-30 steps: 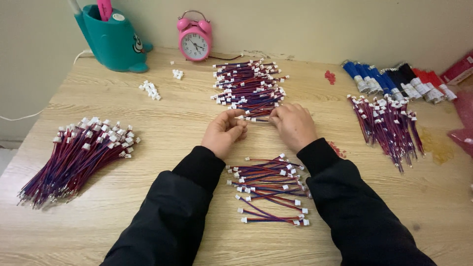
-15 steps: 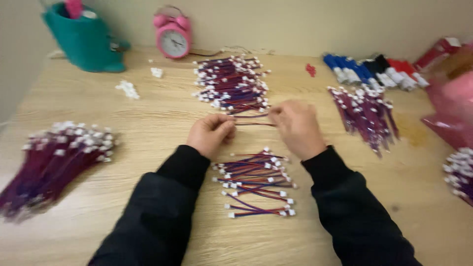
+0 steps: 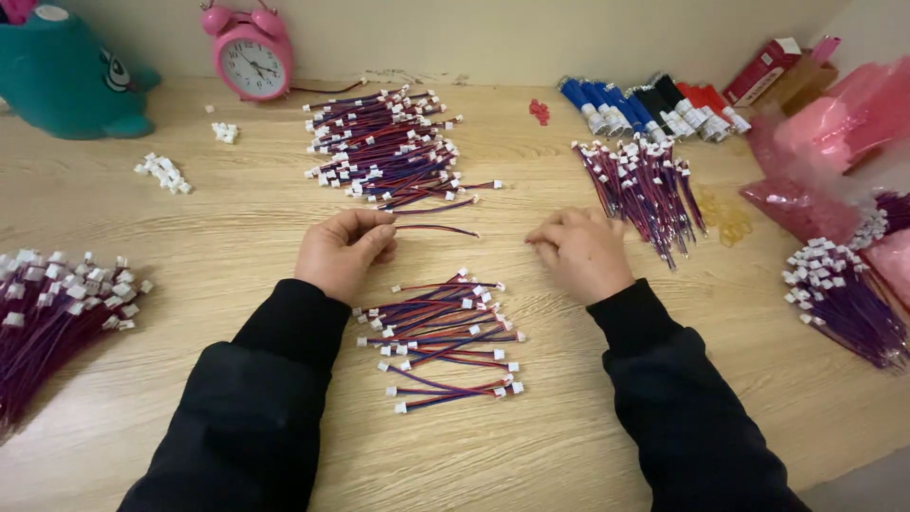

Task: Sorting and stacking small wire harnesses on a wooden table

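Since a second ago, drew apart: right hand (image 3: 580, 253) let go of the wire (image 3: 434, 228) and slid rightward, away from the left hand (image 3: 343, 248). Left hand pinched shut on one end of that red-and-blue wire, far end trailing free over the bare wooden table (image 3: 237, 228). Right hand lay loosely curled on the tabletop, holding nothing. Between the sleeves, a small pile of finished leads (image 3: 445, 341); beyond the hands, a larger heap (image 3: 384, 152), just past the wire. Open wood between the two hands and left of the left hand. Right of the right hand, close by, a slanting bundle (image 3: 640, 185).
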